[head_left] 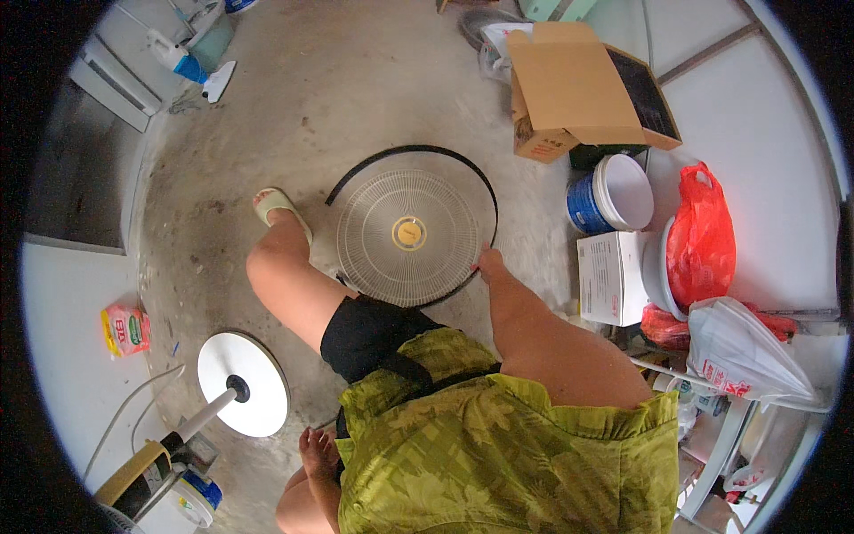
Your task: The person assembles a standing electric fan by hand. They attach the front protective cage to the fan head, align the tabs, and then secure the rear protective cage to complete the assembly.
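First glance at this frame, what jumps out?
The round white wire fan grille with a yellow centre cap lies flat on the concrete floor mid-frame, a black plastic ring curving around its far edge. The right hand touches the grille's right rim. Lower left, the white round fan base with its pole lies tipped over; the left hand hangs near the frame's bottom edge.

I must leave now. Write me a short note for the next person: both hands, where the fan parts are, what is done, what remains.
Right hand: on the right rim of the round fan grille, which lies flat on the concrete floor.
Left hand: not in view.
Black rim ring: around the grille's far side, open at the near left.
Fan stand with round white base: lying on the floor to the left.
Done: grille is off the fan.
Left: ring is not closed around the grille.
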Demonstrator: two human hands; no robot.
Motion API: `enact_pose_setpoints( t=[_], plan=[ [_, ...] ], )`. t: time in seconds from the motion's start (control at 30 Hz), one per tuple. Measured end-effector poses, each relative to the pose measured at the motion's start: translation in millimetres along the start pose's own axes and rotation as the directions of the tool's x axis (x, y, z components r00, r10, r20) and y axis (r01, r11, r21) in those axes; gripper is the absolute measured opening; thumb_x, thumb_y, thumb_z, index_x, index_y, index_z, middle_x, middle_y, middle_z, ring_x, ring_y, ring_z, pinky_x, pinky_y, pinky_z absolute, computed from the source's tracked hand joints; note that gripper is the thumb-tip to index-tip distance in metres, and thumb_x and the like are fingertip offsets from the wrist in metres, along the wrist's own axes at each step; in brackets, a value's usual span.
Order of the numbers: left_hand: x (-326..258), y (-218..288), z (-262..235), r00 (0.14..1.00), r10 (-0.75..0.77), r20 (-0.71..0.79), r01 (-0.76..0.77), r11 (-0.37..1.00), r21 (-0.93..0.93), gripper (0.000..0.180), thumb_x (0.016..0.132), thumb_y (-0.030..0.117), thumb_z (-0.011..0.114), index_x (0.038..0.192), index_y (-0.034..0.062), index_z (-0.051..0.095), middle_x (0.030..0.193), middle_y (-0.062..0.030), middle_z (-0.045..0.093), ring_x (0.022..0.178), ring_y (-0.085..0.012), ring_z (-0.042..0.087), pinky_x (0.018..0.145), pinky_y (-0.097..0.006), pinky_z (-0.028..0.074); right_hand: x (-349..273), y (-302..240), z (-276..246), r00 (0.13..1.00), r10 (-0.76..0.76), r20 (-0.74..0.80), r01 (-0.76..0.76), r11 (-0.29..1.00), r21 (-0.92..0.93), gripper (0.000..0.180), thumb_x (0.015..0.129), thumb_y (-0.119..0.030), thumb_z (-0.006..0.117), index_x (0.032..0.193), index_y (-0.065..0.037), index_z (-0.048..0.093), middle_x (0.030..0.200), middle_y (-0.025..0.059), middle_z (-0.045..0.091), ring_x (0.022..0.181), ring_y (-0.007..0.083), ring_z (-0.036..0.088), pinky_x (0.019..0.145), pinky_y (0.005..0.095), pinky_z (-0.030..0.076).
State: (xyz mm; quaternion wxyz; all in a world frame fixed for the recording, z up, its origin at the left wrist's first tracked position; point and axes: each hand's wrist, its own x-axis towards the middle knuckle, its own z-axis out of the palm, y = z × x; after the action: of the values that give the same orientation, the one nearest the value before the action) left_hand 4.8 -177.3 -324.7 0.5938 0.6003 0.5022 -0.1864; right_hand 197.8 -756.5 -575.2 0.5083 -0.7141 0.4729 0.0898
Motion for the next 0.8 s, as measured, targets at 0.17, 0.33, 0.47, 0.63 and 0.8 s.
enact_pose_setpoints(
  t=[0.17, 0.33, 0.47, 0.63, 0.8],
  plan=[
    [30.7, -26.7, -25.0, 0.976, 0.051, 0.209, -0.06, 0.998, 0.035, 0.06, 0.09, 0.034, 0.061, 0.137, 0.0074, 0.035, 0.116, -0.009, 0.056, 0.101, -0.0238, 0.059, 0.078, -0.035, 0.049, -16.9, -35.0, -5.8, 0.988, 0.154, 0.029, -0.152, 0.987, -0.058, 0.052, 0.098, -0.042, 0.037, 0.097, 0.005, 0.058, 0.089, 0.0194, 0.064, 0.062, 0.0253, 0.058, 0.055, 0.04, 0.044],
    [11.6, -9.8, -17.2, 0.998, 0.035, 0.053, -0.037, 0.999, 0.035, 0.059, 0.091, 0.033, 0.06, 0.137, 0.0049, 0.036, 0.113, -0.0122, 0.057, 0.1, -0.0245, 0.059, 0.08, -0.036, 0.049, -45.6, -64.0, 8.3, 0.978, 0.181, 0.101, -0.203, 0.937, 0.284, 0.043, 0.097, -0.043, 0.038, 0.105, -0.006, 0.057, 0.082, 0.014, 0.065, 0.06, 0.0216, 0.057, 0.05, 0.0388, 0.039],
    [29.8, -34.3, -24.2, 0.992, 0.125, 0.029, -0.125, 0.992, 0.016, 0.055, 0.091, 0.032, 0.059, 0.132, 0.0012, 0.04, 0.107, -0.013, 0.059, 0.093, -0.0235, 0.061, 0.077, -0.034, 0.049, -51.6, -77.6, 2.5, 0.972, 0.171, 0.161, -0.207, 0.947, 0.245, 0.046, 0.097, -0.048, 0.036, 0.115, -0.01, 0.053, 0.078, 0.0097, 0.065, 0.058, 0.0205, 0.055, 0.047, 0.0381, 0.035],
    [33.9, -43.8, -21.2, 0.985, 0.157, 0.067, -0.163, 0.982, 0.099, 0.049, 0.091, 0.029, 0.058, 0.127, -0.0024, 0.044, 0.1, -0.0127, 0.061, 0.086, -0.0178, 0.059, 0.07, -0.03, 0.048, -22.2, -52.2, 18.5, 0.976, 0.186, 0.118, -0.212, 0.935, 0.285, 0.053, 0.097, -0.049, 0.034, 0.117, -0.002, 0.051, 0.086, 0.0132, 0.065, 0.063, 0.0245, 0.057, 0.049, 0.0383, 0.04],
    [62.7, -83.7, -46.6, 0.968, 0.228, 0.102, -0.237, 0.967, 0.089, 0.049, 0.093, 0.024, 0.058, 0.13, -0.0007, 0.039, 0.091, -0.0107, 0.058, 0.074, -0.0167, 0.057, 0.062, -0.03, 0.048, -11.3, -36.0, 38.7, 0.959, 0.23, 0.167, -0.253, 0.959, 0.131, 0.059, 0.097, -0.048, 0.034, 0.134, -0.002, 0.04, 0.12, 0.0159, 0.055, 0.098, 0.0314, 0.056, 0.076, 0.0423, 0.047]
  ],
)
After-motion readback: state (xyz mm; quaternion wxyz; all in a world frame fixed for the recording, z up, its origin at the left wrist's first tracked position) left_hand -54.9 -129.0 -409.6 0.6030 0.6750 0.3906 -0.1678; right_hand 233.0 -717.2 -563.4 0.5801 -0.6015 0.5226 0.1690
